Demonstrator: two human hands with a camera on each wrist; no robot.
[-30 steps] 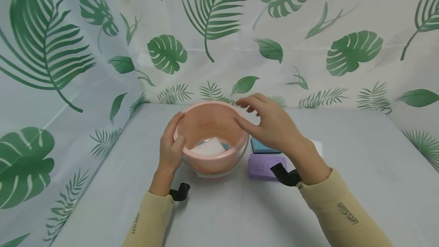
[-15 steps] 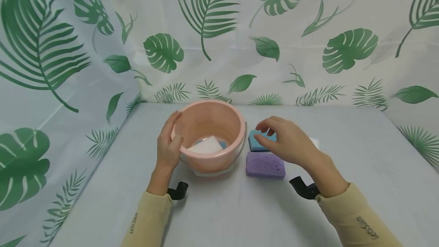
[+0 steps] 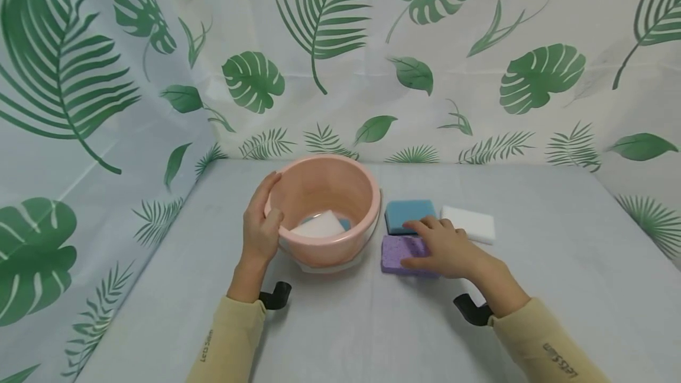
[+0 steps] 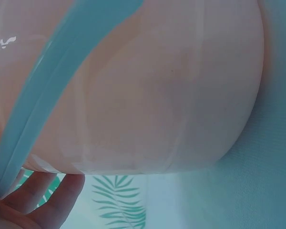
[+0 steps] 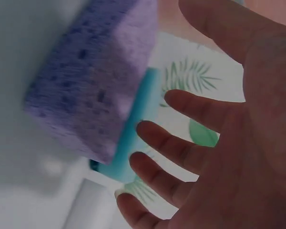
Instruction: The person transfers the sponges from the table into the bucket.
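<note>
While the left hand [image 3: 260,232] still grips the bucket [image 3: 326,251], the right hand [image 3: 444,248] has dropped, fingers spread, onto the purple sponge [image 3: 400,250].

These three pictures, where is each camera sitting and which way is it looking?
Head: worn on the head, looking forward and down at the table; shows both forearms, left hand gripping the pink bucket.
Left wrist: close against the bucket's wall; fingertips show.
Right wrist: under the right hand, facing the purple sponge.
Shared: head and right wrist both see the purple and blue sponge.
</note>
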